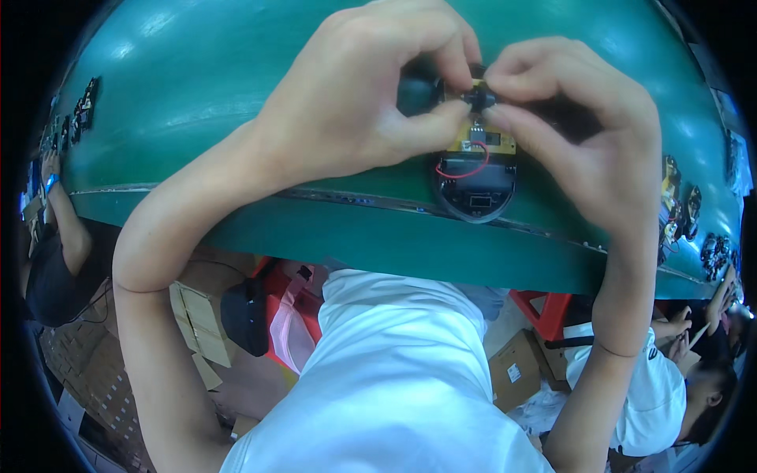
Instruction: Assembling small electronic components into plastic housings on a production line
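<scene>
While a black oval plastic shell (475,197) sits over the edge of the green counter (197,87), the left hand (359,98) and right hand (595,110) pinch a small black part (479,98) between nearly closed fingers, apparently adjusting it; steady alignment seems needed next.

Glossy green tabletop (213,83), spread wide, streaked with white glare (122,50); below, red plastic stool (550,312), brown cardboard box (511,370) with white label (514,372), pale floor (505,329).

- mouse shell (475,203) over the table (205,102), between left hand (367,94) and right hand (595,102)
- circuit board (505,147) is in it
- loose parts (670,195) off right on the table, probably boards, kinda blurry tbh
- cardboard box (514,374) below, right side
</scene>
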Available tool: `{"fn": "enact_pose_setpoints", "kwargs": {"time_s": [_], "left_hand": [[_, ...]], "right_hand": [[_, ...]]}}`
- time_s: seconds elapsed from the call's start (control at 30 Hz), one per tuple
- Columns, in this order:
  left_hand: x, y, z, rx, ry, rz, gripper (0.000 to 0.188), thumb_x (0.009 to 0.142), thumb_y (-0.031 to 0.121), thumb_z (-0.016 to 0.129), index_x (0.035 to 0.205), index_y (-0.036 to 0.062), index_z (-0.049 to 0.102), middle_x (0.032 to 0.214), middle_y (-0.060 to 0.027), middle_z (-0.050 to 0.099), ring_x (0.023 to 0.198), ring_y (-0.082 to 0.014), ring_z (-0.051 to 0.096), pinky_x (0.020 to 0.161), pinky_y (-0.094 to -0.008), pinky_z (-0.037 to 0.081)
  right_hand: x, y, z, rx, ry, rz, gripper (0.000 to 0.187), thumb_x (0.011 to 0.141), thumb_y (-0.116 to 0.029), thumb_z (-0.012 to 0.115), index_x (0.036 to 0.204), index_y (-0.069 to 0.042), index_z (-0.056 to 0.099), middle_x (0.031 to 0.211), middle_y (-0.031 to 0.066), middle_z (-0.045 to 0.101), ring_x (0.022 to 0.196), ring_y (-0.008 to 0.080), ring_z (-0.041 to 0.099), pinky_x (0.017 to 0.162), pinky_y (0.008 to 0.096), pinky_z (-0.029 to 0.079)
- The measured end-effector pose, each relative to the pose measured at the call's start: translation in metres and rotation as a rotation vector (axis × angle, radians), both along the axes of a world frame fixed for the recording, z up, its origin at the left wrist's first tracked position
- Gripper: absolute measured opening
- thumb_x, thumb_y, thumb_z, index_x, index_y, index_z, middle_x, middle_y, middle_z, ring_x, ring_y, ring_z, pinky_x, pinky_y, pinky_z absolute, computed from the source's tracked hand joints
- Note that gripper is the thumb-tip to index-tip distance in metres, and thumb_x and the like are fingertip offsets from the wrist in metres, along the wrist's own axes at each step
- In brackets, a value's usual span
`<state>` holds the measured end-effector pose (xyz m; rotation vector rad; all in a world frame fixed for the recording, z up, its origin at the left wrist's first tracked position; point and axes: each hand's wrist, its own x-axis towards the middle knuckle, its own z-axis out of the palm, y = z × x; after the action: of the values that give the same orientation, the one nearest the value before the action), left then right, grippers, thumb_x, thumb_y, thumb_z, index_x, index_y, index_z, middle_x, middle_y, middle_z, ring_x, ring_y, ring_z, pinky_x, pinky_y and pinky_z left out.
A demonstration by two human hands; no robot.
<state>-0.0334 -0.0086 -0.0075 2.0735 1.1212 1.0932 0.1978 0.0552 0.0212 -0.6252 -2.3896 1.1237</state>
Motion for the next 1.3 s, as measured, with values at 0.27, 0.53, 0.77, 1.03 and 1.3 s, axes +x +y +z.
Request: {"fn": "enact_pose_setpoints", "kwargs": {"time_s": [0.27, 0.53, 0.77, 1.03, 1.3], "left_hand": [[0.007, 0.004, -0.011, 0.072, -0.048, 0.003, 0.023, 0.073, 0.0, 0.081, 0.085, 0.0044, 0.062, 0.102, -0.0117, 0.068, 0.088, -0.0277, 0.064, 0.075, -0.0356, 0.051], [-0.002, 0.004, 0.014, 0.104, 0.215, 0.102, 0.022, 0.075, -0.001, 0.077, 0.095, 0.0014, 0.068, 0.105, -0.0127, 0.07, 0.096, -0.027, 0.067, 0.086, -0.0345, 0.053], [-0.051, 0.034, 0.019, 0.049, 0.347, 0.535, 0.014, 0.085, 0.008, 0.073, 0.096, -0.001, 0.071, 0.088, -0.0134, 0.067, 0.076, -0.025, 0.064, 0.07, -0.0322, 0.051], [-0.064, 0.046, 0.005, 0.235, 0.429, 0.495, 0.029, 0.096, 0.02, 0.073, 0.12, 0.0035, 0.071, 0.085, -0.0052, 0.058, 0.075, -0.0142, 0.051, 0.069, -0.0287, 0.045], [-0.047, 0.074, -0.01, 0.045, 0.353, 0.451, 0.024, 0.1, 0.013, 0.067, 0.12, 0.002, 0.069, 0.07, -0.0019, 0.054, 0.063, -0.0075, 0.047, 0.058, -0.0268, 0.041]], "right_hand": [[-0.006, -0.003, 0.009, -0.053, -0.089, -0.042, 0.014, 0.086, 0.006, 0.075, 0.099, 0.006, 0.072, 0.109, 0.0106, 0.069, 0.092, 0.0136, 0.066, 0.076, 0.0241, 0.053], [0.027, 0.025, 0.042, 0.39, -0.233, -0.127, 0.034, 0.085, -0.005, 0.075, 0.118, -0.002, 0.073, 0.127, 0.0123, 0.068, 0.117, 0.0254, 0.065, 0.103, 0.0343, 0.046], [0.043, 0.043, 0.0, 0.377, -0.196, 0.075, 0.085, 0.081, -0.059, 0.076, 0.142, -0.004, 0.058, 0.15, 0.0195, 0.053, 0.138, 0.0363, 0.052, 0.115, 0.0447, 0.037], [0.074, 0.019, 0.002, 0.269, -0.115, 0.024, 0.092, 0.073, -0.057, 0.084, 0.148, -0.012, 0.056, 0.159, 0.0209, 0.042, 0.144, 0.0464, 0.042, 0.117, 0.0525, 0.037], [0.021, -0.008, -0.029, 0.393, 0.102, -0.154, 0.036, 0.08, -0.019, 0.078, 0.112, -0.005, 0.071, 0.128, 0.0173, 0.062, 0.128, 0.0398, 0.056, 0.108, 0.0465, 0.048]]}}
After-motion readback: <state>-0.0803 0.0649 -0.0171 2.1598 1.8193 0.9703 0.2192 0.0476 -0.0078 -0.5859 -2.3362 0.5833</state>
